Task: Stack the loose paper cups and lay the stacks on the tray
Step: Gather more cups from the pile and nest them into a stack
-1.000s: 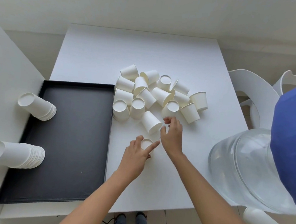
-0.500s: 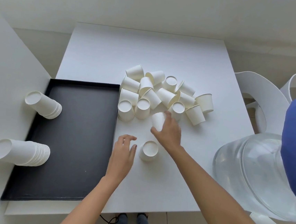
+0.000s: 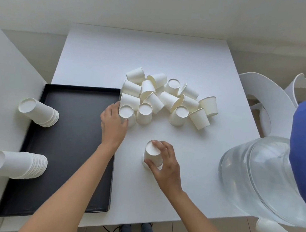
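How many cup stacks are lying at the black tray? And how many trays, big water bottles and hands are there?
Stacks: 2
Tray: 1
Water bottle: 1
Hands, left hand and right hand: 2
Total: 6
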Motion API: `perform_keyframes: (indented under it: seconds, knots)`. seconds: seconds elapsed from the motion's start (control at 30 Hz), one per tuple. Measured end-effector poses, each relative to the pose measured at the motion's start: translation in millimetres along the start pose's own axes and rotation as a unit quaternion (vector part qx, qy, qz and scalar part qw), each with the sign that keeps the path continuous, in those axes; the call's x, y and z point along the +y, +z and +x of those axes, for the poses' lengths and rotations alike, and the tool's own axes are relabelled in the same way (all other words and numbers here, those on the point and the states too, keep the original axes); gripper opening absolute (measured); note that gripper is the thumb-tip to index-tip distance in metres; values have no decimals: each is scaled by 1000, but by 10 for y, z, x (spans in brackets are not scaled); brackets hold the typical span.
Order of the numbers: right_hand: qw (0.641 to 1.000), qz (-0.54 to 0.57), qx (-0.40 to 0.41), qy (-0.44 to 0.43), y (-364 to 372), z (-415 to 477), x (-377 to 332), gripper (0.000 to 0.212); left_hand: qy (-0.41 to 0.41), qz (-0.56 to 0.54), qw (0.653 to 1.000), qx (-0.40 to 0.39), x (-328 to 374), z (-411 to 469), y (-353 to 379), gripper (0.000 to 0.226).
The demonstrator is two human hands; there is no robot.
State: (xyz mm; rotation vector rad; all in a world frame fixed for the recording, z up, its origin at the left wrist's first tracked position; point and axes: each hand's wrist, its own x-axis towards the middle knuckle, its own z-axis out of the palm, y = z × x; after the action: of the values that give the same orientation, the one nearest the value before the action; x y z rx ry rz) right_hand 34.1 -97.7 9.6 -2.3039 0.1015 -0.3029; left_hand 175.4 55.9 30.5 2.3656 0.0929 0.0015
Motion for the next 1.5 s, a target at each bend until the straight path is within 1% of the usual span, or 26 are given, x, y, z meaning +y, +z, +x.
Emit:
perform_keyframes:
  seconds: [0.1,0.17,0.23,0.3,0.4,0.43,0.5,0.53,0.6,0.63,0.7,0.77,0.83,0.9,1.0,1.13,1.23,1.3,1.4,1.43,1.5]
  knots:
    - [1000,-2,-4,-6,88,-83,91,52,14,92,995,-26,-6,67,41,67]
    - [1000,-1,-4,-2,124,-115,145,49,30,129,990,-48,-33,84,87,69]
    - [1000,3,-19,5,140,-134,166,52,35,130,989,-64,-59,77,121,69]
    - [999,-1,-50,12,117,-139,187,51,31,109,991,-74,-56,58,180,66]
    - [995,0,-92,24,41,-73,177,33,34,100,992,-64,-52,37,218,61]
    - [994,5,-102,33,14,-27,160,32,37,106,992,-56,-58,37,221,59]
    - [995,16,-91,41,-55,99,132,32,38,115,992,-36,-70,22,226,54]
    - [997,17,-67,40,-95,185,123,28,37,120,992,-28,-77,8,232,52]
    - [999,-15,-8,31,-156,390,134,20,38,132,990,-14,-105,-24,242,49]
    - [998,-42,14,33,-181,512,150,24,38,133,990,-7,-120,-37,248,47]
    - [992,-105,31,61,-238,778,210,42,31,116,993,9,-134,-61,264,39]
    - [978,-173,3,118,-288,1036,284,64,15,82,996,17,-134,-101,279,29]
    - [961,-213,-48,167,-331,1264,365,80,10,65,998,18,-143,-155,292,26]
    - [952,-240,-90,166,-354,1424,443,83,12,61,998,19,-168,-203,297,24]
    - [944,-259,-119,166,-362,1501,533,69,6,48,999,16,-199,-254,300,22]
    - [952,-238,-94,170,-320,1342,561,52,-2,31,999,9,-218,-308,305,22]
    - [960,-203,-71,181,-328,1136,524,46,-12,7,1000,10,-214,-336,306,25]
    - [972,-152,-21,177,-362,977,447,45,-20,-22,999,16,-196,-349,298,25]
    - [987,-45,76,134,-423,700,194,45,-21,-43,999,25,-190,-355,282,23]
    - [990,-21,89,109,-436,593,87,46,-19,-45,998,28,-197,-356,279,23]
    - [995,14,76,55,-445,382,-115,49,-18,-49,998,33,-217,-361,278,21]
